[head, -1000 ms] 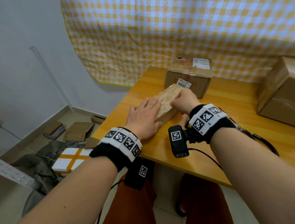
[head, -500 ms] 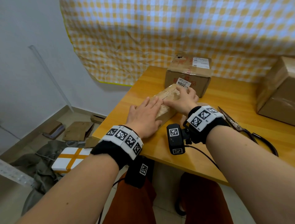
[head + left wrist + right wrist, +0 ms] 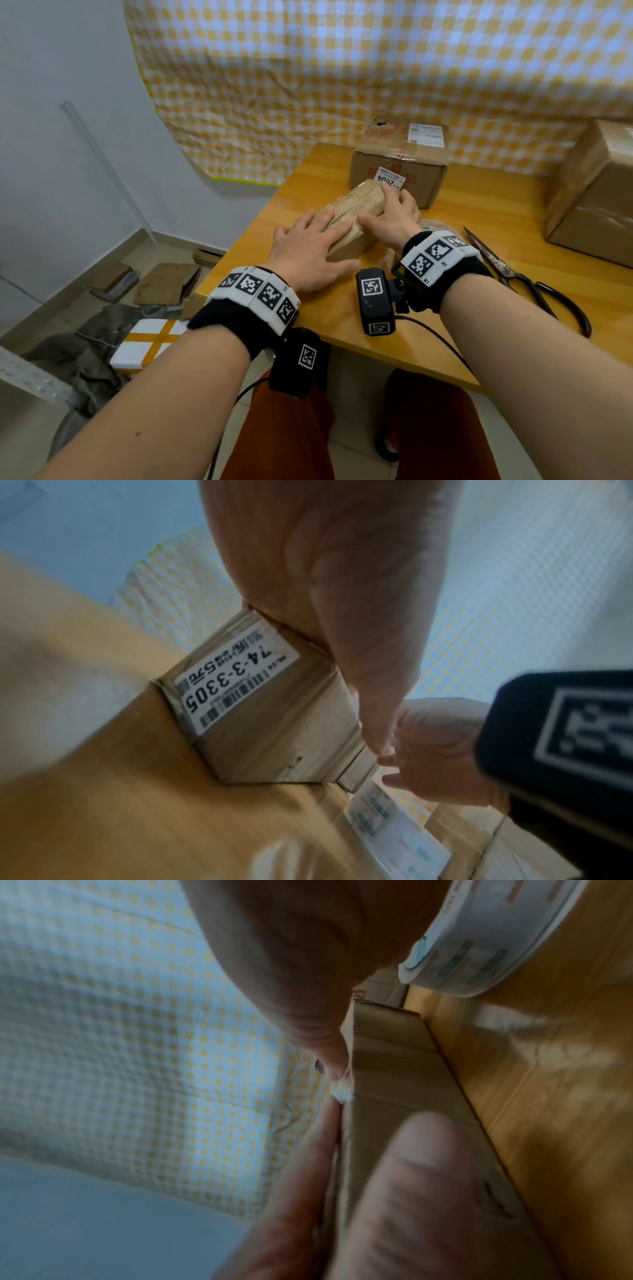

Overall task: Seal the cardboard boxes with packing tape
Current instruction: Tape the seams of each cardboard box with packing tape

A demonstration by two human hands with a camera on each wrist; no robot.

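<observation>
Cardboard shows three times from the head: a small box under both hands, a bigger box just behind it, and a third box far right, all on the wooden table. One pair of scissors lies right. The left hand and right hand press flat, fingers straight. A checked cloth hangs behind.

The left wrist shows the small box's label.

The right wrist shows one tape roll beside the small box.

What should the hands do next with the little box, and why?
Probably slide the right hand on along the small cardboard box to its far end, rubbing the tape flat. Both hands lie flat on top, the left hand pinning the near end, and the tape roll and scissors lie unused on the table.
</observation>
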